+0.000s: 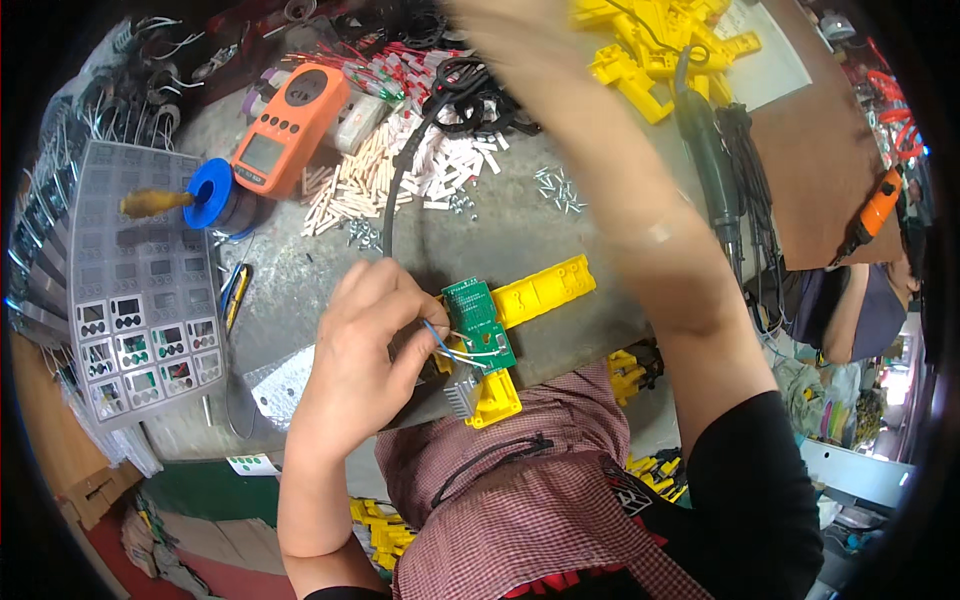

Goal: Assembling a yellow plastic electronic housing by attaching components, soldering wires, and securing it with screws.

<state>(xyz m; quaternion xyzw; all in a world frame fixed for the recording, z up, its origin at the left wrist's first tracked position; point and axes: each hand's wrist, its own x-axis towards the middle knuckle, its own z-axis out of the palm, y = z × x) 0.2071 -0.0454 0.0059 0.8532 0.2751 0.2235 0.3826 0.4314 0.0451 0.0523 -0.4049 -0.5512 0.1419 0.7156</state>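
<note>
My left hand (365, 340) pinches thin blue and white wires (436, 333) at the left edge of a green circuit board (467, 303). The board lies over a long yellow plastic housing half (550, 290), near the table's front edge. A finned metal heat sink (463, 398) sits beside the housing's lower end. From behind my left hand a thick black cable (390, 205) runs up the table. My right hand (510, 35), smeared by motion, reaches to the far side, between the dark cable coils and the yellow parts; its fingers cannot be made out.
An orange meter (290, 130), a blue solder spool (212, 195) and a grey panel sheet (145, 235) stand left. Pale sleeves (350, 185) and loose screws (560, 190) lie mid-table. Yellow housings (650, 60) and a dark green power tool (708, 150) are right. Another person's arm (848, 305) shows.
</note>
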